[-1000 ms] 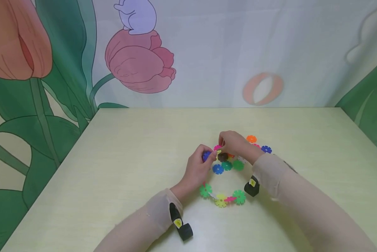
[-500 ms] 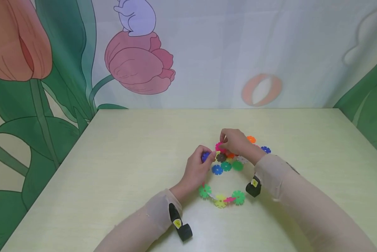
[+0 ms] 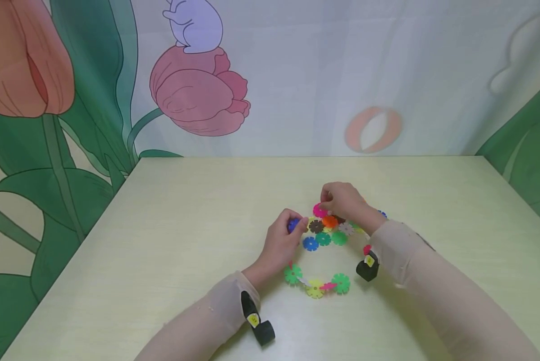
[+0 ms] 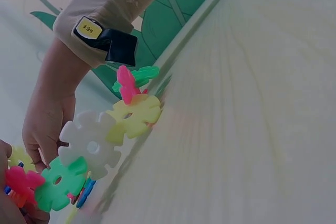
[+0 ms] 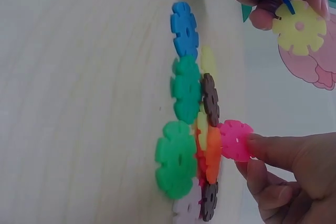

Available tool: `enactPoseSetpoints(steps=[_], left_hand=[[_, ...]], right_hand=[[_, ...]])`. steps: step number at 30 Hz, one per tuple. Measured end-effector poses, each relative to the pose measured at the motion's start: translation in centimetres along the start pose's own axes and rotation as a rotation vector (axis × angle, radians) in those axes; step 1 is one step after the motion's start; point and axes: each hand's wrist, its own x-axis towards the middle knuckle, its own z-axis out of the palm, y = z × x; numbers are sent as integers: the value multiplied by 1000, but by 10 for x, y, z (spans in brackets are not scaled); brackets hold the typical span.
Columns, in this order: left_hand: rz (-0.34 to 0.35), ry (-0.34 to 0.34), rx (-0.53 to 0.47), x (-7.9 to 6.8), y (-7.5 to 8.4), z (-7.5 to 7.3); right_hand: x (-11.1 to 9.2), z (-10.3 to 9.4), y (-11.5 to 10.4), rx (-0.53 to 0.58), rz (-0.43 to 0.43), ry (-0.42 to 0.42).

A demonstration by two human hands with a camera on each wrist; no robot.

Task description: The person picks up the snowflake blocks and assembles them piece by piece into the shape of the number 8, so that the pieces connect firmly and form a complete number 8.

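The table [image 3: 162,225], of pale yellowish wood grain, occupies the lower part of the head view. Right of the frame's centre, there lies on it a small heap [image 3: 326,229] of flat, flower-shaped plastic discs with notched edges: in front a blue disc [image 3: 310,244], a teal disc [image 3: 323,238] and a green disc [image 3: 339,237]; just behind, a dark brown disc [image 3: 316,226], an orange disc [image 3: 329,221] and a pale grey disc [image 3: 346,228].
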Motion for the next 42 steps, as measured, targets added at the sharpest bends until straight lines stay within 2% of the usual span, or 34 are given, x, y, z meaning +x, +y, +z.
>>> enactPoseSetpoints(steps=[8,17,21,26,31,37,42], left_hand=[[-3,4,4,0,1,0],[-7,-2,4,2,-3,0],[-2,-8,4,1,-3,0],[25,-13,-4,1,-3,1],[37,-18,-13,2,-4,1],[30,-38,-21,2,-5,1],[49,-41,-22,2,-6,1]], right_hand=[[-5,-5,7,51,16,14],[-9,-9,19,72,-10,48],[-12,-13,23,110,-17,37],[-23,-18,26,216,-16,16],[-41,-18,25,321,-66,15],[-60,-9,21,485,-139,29],[-68,0,19,588,-160,54]])
